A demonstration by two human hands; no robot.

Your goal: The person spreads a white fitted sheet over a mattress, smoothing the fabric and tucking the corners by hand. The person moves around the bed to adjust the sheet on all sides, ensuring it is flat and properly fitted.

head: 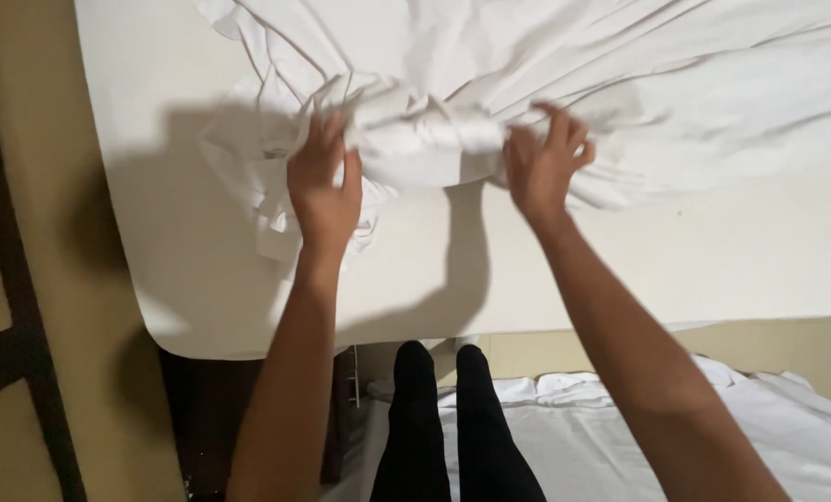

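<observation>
A crumpled white sheet (546,65) lies bunched across a bare white mattress (620,270). My left hand (324,181) grips a gathered fold of the sheet at its left end, fingers closed into the cloth. To the right, my right hand (544,163) pinches the same bunched edge, fingers curled around the fabric. Between the two hands the sheet is rolled into a thick wad. Both forearms reach up from the bottom of the view.
The mattress corner (169,339) is rounded at lower left, next to a beige wall (53,279) with dark trim. My legs in black (434,428) stand below the mattress edge. More white linen (759,418) lies on the floor at lower right.
</observation>
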